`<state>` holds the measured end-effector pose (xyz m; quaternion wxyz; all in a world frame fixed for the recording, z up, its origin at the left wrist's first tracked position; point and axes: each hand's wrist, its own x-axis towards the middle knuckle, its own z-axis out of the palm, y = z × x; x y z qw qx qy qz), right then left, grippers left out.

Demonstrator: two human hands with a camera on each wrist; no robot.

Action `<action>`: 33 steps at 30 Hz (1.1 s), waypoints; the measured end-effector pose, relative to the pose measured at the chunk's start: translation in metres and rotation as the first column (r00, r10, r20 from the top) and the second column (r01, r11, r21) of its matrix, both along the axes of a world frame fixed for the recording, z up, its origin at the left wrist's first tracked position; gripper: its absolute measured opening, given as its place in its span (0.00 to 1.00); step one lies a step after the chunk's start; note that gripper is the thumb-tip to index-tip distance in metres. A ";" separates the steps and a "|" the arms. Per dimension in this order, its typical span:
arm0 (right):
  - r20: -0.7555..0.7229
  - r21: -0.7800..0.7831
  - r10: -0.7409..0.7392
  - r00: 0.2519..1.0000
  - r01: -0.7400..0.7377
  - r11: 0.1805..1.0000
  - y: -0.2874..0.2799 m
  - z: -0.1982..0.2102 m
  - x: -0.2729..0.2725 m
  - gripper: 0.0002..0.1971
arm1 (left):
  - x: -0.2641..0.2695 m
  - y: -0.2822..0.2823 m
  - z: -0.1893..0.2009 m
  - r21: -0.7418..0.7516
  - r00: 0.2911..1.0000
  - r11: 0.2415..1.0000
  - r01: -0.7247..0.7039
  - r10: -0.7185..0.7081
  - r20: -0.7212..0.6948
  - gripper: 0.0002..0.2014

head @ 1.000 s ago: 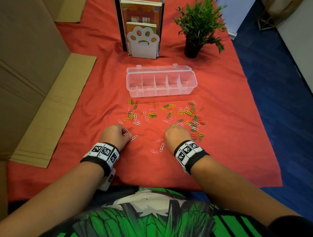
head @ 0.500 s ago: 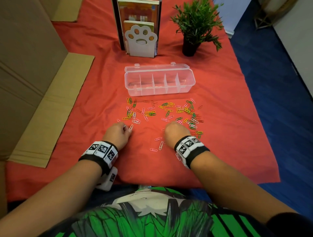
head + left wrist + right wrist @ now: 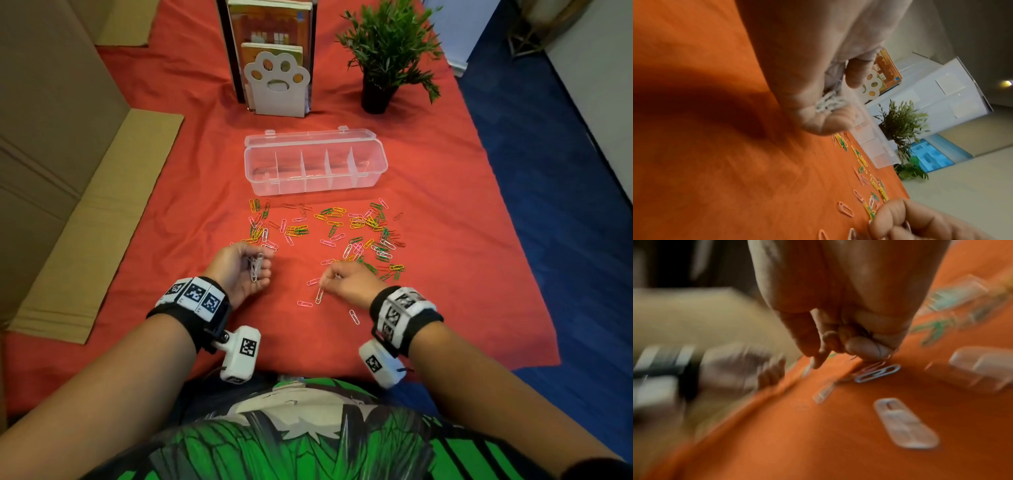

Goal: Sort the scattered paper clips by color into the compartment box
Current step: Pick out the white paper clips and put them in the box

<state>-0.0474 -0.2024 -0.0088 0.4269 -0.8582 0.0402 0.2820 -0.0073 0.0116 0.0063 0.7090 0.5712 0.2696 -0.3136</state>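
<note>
While the left hand (image 3: 245, 270) cups a bunch of white clips (image 3: 255, 269), the right hand (image 3: 346, 282) pinches another white clip (image 3: 319, 295) off the worktop (image 3: 445, 274). Light, thin and slippery, each is probably best nipped at its edge.

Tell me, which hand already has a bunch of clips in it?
The left hand: turned palm up, it cups a small bunch of white clips. The right hand only pinches one clip at the cloth.

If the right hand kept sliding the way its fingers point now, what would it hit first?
The right hand points left across the cloth, fingertips at a white clip. Past that clip, the first thing in line looks like the left hand, which cups a bunch of white clips. Height is hard to judge.
</note>
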 end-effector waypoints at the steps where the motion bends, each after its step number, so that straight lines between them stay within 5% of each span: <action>1: 0.082 -0.179 0.167 0.983 -0.150 0.972 0.003 -0.003 -0.003 0.06 | 0.003 -0.001 -0.004 0.089 0.999 0.996 -0.006 0.003 0.032 0.14; 3: 0.162 -0.380 0.402 0.901 -0.319 0.868 0.004 -0.008 -0.011 0.13 | 0.009 0.000 -0.009 0.362 0.983 0.932 -0.001 -0.066 0.173 0.16; 6: 0.249 -0.567 0.600 0.760 -0.388 0.727 0.009 -0.014 -0.020 0.18 | 0.011 0.009 -0.011 0.766 0.883 0.642 0.038 -0.380 0.275 0.13; 10: 0.289 -0.666 0.653 0.700 -0.344 0.662 0.015 -0.013 -0.019 0.13 | 0.006 0.015 -0.012 0.945 0.731 0.314 0.096 -0.666 0.147 0.06; 13: 0.317 -0.523 0.514 0.797 -0.305 0.796 0.015 -0.016 -0.014 0.09 | 0.004 0.017 -0.020 0.967 0.695 0.239 0.092 -0.711 0.110 0.11; 16: 0.217 -0.153 0.117 0.969 -0.085 0.985 0.008 -0.009 -0.004 0.03 | 0.001 0.016 -0.023 0.972 0.680 0.209 0.104 -0.729 0.084 0.06; 18: 0.064 0.112 -0.162 0.985 0.154 0.982 -0.002 -0.002 -0.001 0.11 | -0.001 0.013 -0.022 0.966 0.689 0.232 0.112 -0.719 0.093 0.05; 21: -0.118 0.404 -0.402 0.908 0.413 0.816 -0.018 0.006 -0.002 0.16 | -0.001 0.007 -0.019 0.934 0.730 0.331 0.131 -0.670 0.134 0.06; 23: -0.223 0.473 -0.431 0.874 0.484 0.736 -0.027 0.007 -0.003 0.16 | 0.002 0.002 -0.017 0.844 0.787 0.501 0.189 -0.591 0.175 0.07; 26: -0.350 0.559 -0.452 0.821 0.570 0.603 -0.040 0.010 -0.007 0.15 | 0.005 -0.009 -0.012 0.507 0.924 0.839 0.195 -0.331 0.193 0.11; 29: -0.492 0.550 -0.457 0.741 0.671 0.496 -0.045 0.015 -0.018 0.12 | 0.003 -0.016 0.000 0.114 0.995 0.990 0.079 -0.085 0.049 0.09; 31: -0.422 0.406 -0.436 0.795 0.596 0.693 -0.043 0.011 -0.022 0.10 | 0.000 -0.018 0.002 -0.025 0.998 0.998 0.053 -0.053 -0.014 0.10; 33: -0.232 0.022 -0.231 0.945 0.242 0.970 -0.038 0.009 -0.026 0.07 | -0.003 -0.024 0.001 -0.028 0.995 0.996 0.086 -0.087 -0.041 0.11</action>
